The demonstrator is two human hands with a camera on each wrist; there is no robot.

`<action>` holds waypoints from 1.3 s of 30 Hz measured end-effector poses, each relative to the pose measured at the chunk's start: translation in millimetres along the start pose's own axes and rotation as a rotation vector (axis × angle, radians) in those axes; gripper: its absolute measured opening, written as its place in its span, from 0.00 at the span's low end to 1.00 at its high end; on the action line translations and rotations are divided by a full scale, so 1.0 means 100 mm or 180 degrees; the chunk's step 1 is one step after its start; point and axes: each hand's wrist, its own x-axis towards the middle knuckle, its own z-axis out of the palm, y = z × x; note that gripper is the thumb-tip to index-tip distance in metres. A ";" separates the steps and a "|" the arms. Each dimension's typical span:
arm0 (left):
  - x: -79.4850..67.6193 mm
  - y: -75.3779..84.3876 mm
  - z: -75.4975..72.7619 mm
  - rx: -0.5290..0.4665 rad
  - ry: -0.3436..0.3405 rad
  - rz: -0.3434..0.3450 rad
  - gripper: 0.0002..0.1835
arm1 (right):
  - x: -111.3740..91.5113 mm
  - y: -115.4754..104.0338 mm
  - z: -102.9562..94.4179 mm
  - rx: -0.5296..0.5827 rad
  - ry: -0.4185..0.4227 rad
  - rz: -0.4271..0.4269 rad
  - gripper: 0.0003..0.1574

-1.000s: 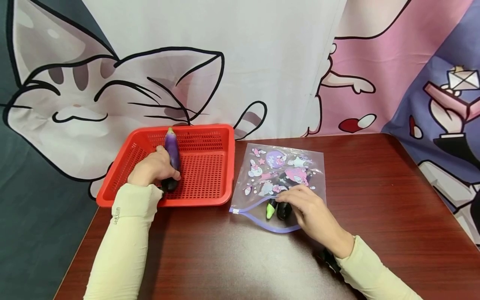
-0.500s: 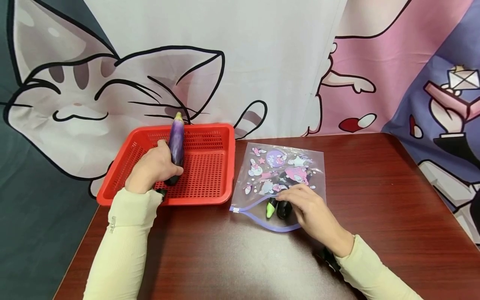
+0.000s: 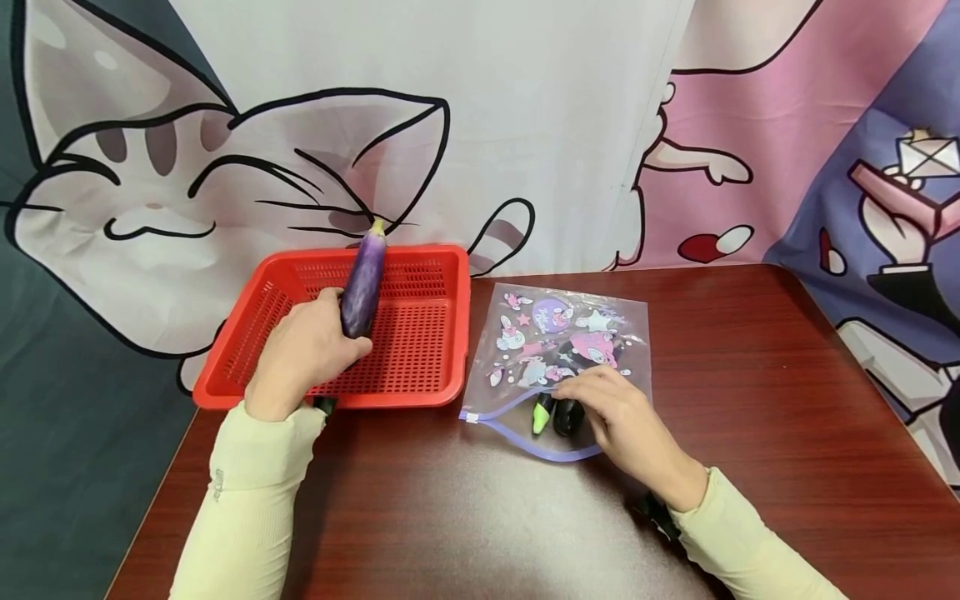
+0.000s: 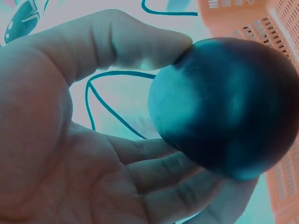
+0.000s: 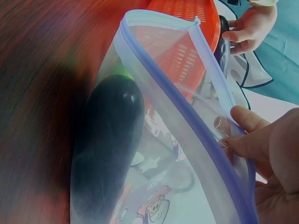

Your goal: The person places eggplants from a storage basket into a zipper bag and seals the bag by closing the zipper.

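My left hand (image 3: 303, 354) grips a purple eggplant (image 3: 365, 287) over the red basket, its stem end tilted up and away past the far rim. The left wrist view shows the eggplant's dark round end (image 4: 224, 107) between thumb and fingers. Over the table's middle, my right hand (image 3: 626, 429) pinches one lip of a clear zip bag (image 3: 517, 400), whose purple-edged mouth gapes. Inside lie a dark, glossy eggplant (image 5: 110, 149) and a dark vegetable with a light green end (image 3: 542, 414), both partly hidden by the printed bag and the right hand.
The red perforated basket (image 3: 412, 398) stands at the back left of the dark wood table (image 3: 420, 500). A cartoon-printed curtain (image 3: 570, 125) hangs right behind the table's far edge. The zip slider (image 3: 472, 419) is at the bag's left corner.
My left hand has lifted the eggplant up from the basket floor, and its stem end has swung up and to the right. The right hand and the bag have stayed in place.
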 end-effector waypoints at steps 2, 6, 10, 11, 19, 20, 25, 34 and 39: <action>-0.05 0.01 0.02 -0.0008 0.0070 0.0025 0.37 | 0.00 0.00 0.00 0.0001 -0.0016 0.0017 0.26; -0.15 0.03 0.07 -0.0066 0.0172 0.0055 0.42 | 0.01 -0.01 0.00 0.0002 -0.0021 0.0021 0.27; -0.25 0.05 0.14 -0.0140 0.0241 0.0093 0.41 | 0.00 0.00 0.00 0.0001 -0.0008 0.0011 0.27; -0.27 0.05 0.16 -0.0154 0.0253 0.0103 0.41 | 0.00 0.00 0.00 0.0000 -0.0004 0.0011 0.27; -0.47 0.08 0.27 -0.0213 0.0495 0.0269 0.38 | 0.00 0.00 0.01 0.0003 -0.0017 0.0027 0.26; -0.50 0.09 0.28 -0.0224 0.0529 0.0311 0.37 | 0.00 0.00 0.01 0.0003 -0.0015 0.0027 0.27; -0.63 0.15 0.38 -0.0274 0.0602 0.0497 0.37 | 0.01 0.00 0.00 0.0029 0.0016 0.0020 0.28; -0.88 0.22 0.50 -0.0318 0.0638 0.0622 0.37 | 0.01 -0.01 0.00 0.0003 0.0023 0.0027 0.27; -0.97 0.23 0.52 -0.0325 0.0636 0.0670 0.37 | 0.01 -0.01 -0.01 -0.0015 0.0027 0.0033 0.28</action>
